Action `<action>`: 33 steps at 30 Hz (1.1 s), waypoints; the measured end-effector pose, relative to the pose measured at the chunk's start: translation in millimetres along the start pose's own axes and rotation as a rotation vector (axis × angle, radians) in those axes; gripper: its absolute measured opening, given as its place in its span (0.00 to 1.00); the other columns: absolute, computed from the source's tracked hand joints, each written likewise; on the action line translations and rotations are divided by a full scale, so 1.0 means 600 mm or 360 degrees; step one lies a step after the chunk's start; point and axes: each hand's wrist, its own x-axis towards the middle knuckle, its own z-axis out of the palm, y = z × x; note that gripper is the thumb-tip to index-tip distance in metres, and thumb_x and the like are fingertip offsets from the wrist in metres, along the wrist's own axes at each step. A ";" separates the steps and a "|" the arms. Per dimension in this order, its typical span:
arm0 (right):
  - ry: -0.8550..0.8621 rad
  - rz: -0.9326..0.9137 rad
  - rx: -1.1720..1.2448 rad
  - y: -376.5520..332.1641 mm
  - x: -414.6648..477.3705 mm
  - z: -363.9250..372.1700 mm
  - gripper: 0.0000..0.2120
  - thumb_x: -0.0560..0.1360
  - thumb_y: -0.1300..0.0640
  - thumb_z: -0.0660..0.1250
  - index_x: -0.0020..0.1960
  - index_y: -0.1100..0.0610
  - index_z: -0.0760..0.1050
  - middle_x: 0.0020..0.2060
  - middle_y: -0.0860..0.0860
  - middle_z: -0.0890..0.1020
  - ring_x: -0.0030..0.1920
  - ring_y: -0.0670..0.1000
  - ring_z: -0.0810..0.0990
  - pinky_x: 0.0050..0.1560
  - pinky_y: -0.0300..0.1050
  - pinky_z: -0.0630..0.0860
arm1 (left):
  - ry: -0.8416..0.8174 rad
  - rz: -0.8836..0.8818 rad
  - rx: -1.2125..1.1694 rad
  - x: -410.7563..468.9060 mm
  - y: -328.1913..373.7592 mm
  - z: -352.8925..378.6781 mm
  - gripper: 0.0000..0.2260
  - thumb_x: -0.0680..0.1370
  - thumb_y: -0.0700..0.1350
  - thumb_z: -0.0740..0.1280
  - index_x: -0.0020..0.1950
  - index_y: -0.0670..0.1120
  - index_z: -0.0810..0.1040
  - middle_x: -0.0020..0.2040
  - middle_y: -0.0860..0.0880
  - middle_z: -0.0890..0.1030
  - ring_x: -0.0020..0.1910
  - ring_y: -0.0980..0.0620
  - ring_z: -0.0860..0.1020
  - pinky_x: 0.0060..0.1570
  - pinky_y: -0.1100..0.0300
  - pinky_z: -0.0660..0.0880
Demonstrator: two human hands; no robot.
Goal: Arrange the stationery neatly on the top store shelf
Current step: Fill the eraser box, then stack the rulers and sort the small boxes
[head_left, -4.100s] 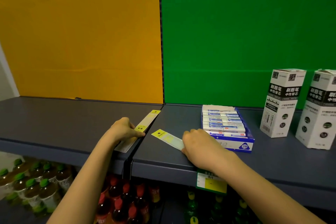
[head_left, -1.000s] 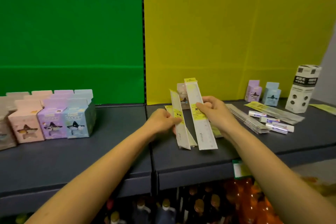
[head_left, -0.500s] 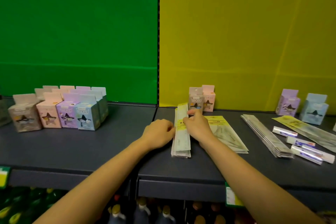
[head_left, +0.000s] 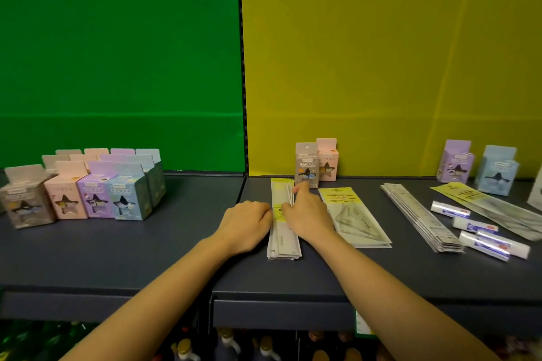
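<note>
Now that the packets held up a second ago sit on the stack of long clear yellow-labelled ruler packets [head_left: 283, 246] on the dark grey shelf [head_left: 176, 243], the left hand [head_left: 245, 226] is clenched empty against its left edge and the right hand [head_left: 308, 214] rests on top, grip released, so that pile's nearly squared, I reckon.

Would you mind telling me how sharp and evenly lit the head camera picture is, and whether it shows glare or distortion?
Head view: soft throughout, so print on the ruler stack is unreadable; wide-angle distortion tilts the pastel boxes near the left edge; a pale glare band crosses the top of the green panel; the bottles under the shelf sit in deep shadow.
</note>
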 end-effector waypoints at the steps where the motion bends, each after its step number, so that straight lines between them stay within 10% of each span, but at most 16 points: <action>1: 0.0000 -0.0010 -0.0044 -0.001 -0.002 0.001 0.24 0.77 0.53 0.58 0.70 0.59 0.57 0.60 0.60 0.77 0.59 0.61 0.76 0.51 0.50 0.73 | -0.0004 -0.0004 -0.0013 0.000 -0.001 -0.001 0.13 0.80 0.46 0.51 0.37 0.46 0.67 0.45 0.42 0.79 0.41 0.44 0.73 0.39 0.56 0.65; 15: -0.0030 -0.0205 -0.0271 0.001 -0.008 -0.073 0.12 0.78 0.51 0.55 0.57 0.52 0.73 0.56 0.54 0.78 0.56 0.58 0.76 0.51 0.50 0.73 | 0.0253 0.0148 0.0330 0.010 0.011 -0.023 0.16 0.79 0.58 0.51 0.43 0.48 0.68 0.44 0.45 0.81 0.44 0.44 0.79 0.38 0.56 0.68; 20: 0.0138 -0.0122 -0.0139 0.051 0.051 -0.143 0.10 0.75 0.55 0.61 0.53 0.55 0.75 0.46 0.53 0.79 0.49 0.55 0.77 0.50 0.52 0.75 | 0.0299 0.0207 0.0084 0.073 0.033 -0.047 0.17 0.77 0.56 0.59 0.59 0.46 0.68 0.53 0.47 0.80 0.48 0.48 0.78 0.43 0.55 0.71; 28: -0.0059 0.0032 0.0221 0.114 0.169 -0.151 0.35 0.69 0.58 0.73 0.70 0.60 0.59 0.66 0.56 0.69 0.60 0.53 0.71 0.61 0.50 0.71 | -0.0035 -0.0122 -0.0721 0.199 0.057 -0.014 0.44 0.65 0.44 0.77 0.72 0.41 0.54 0.69 0.43 0.66 0.64 0.46 0.70 0.57 0.55 0.71; 33: -0.0266 0.0073 0.0397 0.130 0.228 -0.132 0.43 0.67 0.64 0.74 0.73 0.60 0.52 0.71 0.57 0.63 0.68 0.58 0.67 0.66 0.56 0.69 | -0.0099 -0.0258 -0.1222 0.232 0.069 0.001 0.36 0.66 0.32 0.74 0.69 0.40 0.59 0.62 0.42 0.73 0.51 0.52 0.73 0.34 0.64 0.76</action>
